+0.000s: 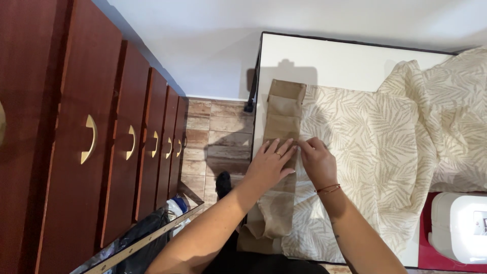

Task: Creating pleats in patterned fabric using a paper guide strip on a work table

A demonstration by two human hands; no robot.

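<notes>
My left hand (pixel 269 165) and right hand (pixel 317 161) press flat, holding nothing, on the long tan cloth (pixel 281 127) that runs from my grip toward the upper frame.

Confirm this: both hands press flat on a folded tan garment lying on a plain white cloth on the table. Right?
Not quite. The cloth is not plain white: the head view shows cream fabric with a leaf print. The left hand and right hand do press on the folded tan garment.
</notes>
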